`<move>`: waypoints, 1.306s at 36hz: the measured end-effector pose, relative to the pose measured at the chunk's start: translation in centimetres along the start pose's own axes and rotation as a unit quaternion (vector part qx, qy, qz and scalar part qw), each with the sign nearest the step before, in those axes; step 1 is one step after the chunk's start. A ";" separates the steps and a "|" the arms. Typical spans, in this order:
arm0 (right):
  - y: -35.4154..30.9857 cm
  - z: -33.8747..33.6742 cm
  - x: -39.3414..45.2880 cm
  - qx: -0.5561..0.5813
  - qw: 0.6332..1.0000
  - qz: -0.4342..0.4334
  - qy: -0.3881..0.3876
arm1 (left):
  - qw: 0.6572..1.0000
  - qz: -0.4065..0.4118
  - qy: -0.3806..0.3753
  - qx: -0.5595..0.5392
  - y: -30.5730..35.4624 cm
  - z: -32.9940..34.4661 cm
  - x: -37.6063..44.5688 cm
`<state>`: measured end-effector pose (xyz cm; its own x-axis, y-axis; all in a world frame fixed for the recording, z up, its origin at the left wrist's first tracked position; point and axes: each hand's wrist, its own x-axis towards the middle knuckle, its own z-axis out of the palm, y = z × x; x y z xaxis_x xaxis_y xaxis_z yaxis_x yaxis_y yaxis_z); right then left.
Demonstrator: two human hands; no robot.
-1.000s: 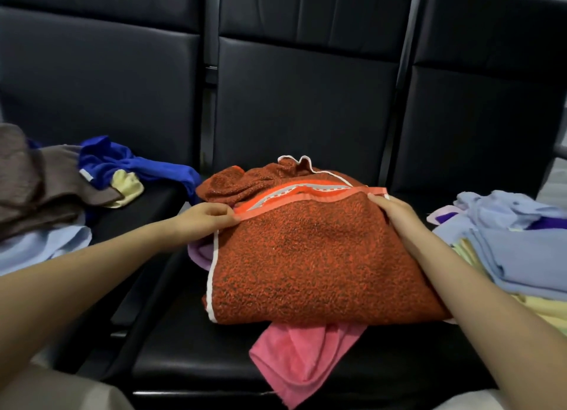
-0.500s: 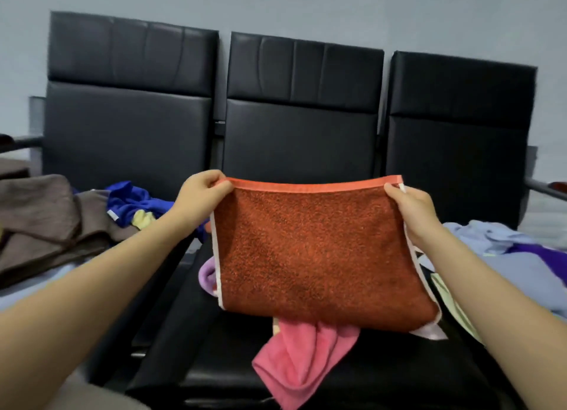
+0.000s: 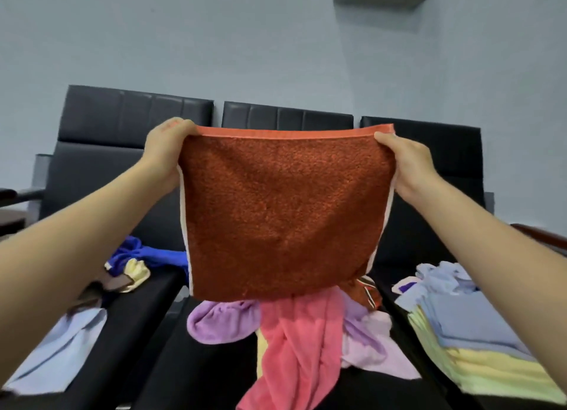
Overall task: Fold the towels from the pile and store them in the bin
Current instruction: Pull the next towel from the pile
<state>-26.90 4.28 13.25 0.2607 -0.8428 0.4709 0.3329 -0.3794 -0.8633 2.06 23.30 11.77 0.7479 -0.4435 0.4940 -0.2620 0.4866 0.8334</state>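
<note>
- Row of black seats (image 3: pixel 110 176): three padded chairs stand behind and below my hands, against a pale blue wall (image 3: pixel 214 41).
- Orange towel (image 3: pixel 276 213): I hold it up in the air, folded double, hanging flat between my two hands with its bright orange hem along the top. White edging runs down both sides. Its lower fold hangs above the middle seat.
- Loose pile (image 3: pixel 294 342): pink, lilac and pale cloths lie crumpled on the middle seat, directly below the hanging towel.
- Folded stack (image 3: pixel 478 354): light blue and yellow towels lie stacked on the seat below my right forearm.
- Unsorted cloths (image 3: pixel 135 259): blue, yellow, brown and pale blue pieces lie on the seat below my left forearm.
- Left hand (image 3: pixel 165 155): my grip pinches the top left corner of the towel, fingers curled over the hem.
- Right hand (image 3: pixel 408 164): my grip pinches the top right corner, thumb on the near face.
</note>
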 end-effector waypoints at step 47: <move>28.1 -2.4 1.7 -0.470 0.872 0.136 0.009 | 0.902 -0.067 -0.068 0.422 -27.7 0.5 2.3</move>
<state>-19.27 -8.73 -10.59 0.1968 -0.9533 0.2292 -0.6316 -0.3021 -0.7141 10.77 8.41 -10.10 0.7410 -0.5713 0.3529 -0.5881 -0.2986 0.7516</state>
